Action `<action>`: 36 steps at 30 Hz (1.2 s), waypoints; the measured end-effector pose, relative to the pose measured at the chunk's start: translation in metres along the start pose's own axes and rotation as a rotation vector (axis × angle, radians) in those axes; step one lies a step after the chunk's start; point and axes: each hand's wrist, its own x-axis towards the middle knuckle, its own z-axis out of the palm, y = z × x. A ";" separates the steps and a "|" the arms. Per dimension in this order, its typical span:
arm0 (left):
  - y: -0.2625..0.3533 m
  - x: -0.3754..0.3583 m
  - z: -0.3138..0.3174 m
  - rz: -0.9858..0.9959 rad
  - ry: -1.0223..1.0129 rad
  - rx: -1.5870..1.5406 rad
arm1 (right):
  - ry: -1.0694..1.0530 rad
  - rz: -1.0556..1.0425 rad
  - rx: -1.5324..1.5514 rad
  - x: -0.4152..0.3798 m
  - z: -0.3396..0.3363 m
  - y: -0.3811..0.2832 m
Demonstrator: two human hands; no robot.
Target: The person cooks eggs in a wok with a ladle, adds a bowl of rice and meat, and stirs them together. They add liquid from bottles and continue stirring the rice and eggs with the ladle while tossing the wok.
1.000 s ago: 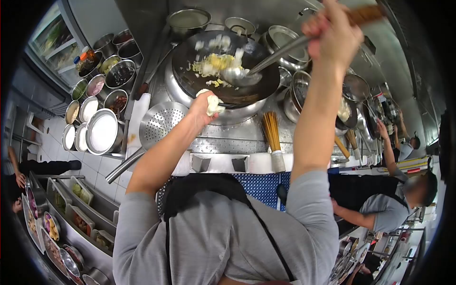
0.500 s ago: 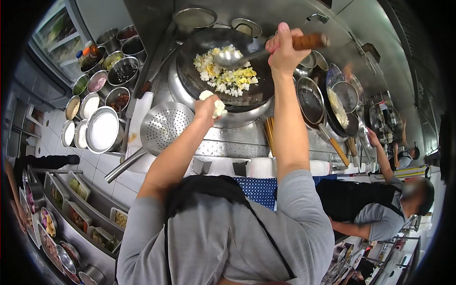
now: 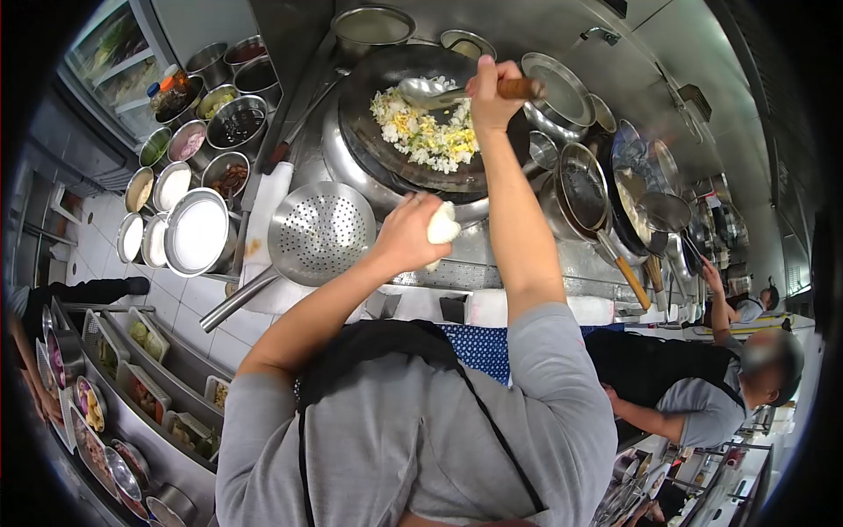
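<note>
A dark wok [image 3: 373, 162] sits on the round burner ring, with fried rice and yellow egg [image 3: 430, 140] spread inside it. My right hand [image 3: 493, 95] is wrapped round the wooden handle of a metal ladle [image 3: 421, 92], whose bowl rests over the far left part of the rice. Just below the wok's near rim, my left hand [image 3: 408, 233] grips a bunched white cloth [image 3: 443, 225]. Its fingers are partly hidden by the cloth and the back of the hand. A perforated strainer [image 3: 322, 230] lies left of that hand, its handle pointing toward me.
Metal bowls of ingredients and a large white-filled bowl [image 3: 197, 230] stand at the left. Behind the wok is a pot [image 3: 373, 26]. Pans and strainers [image 3: 581, 189] crowd the right, where a co-worker [image 3: 702, 378] stands at the stove. Vegetable bins [image 3: 145, 338] are lower left.
My left hand with the cloth has moved right and nearer to me. My right hand and the ladle have shifted left, and the rice is bunched differently. The co-worker's strainer has shifted.
</note>
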 end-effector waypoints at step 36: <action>-0.061 0.016 -0.001 -0.895 0.138 -1.313 | 0.183 0.220 -0.174 0.040 -0.021 -0.098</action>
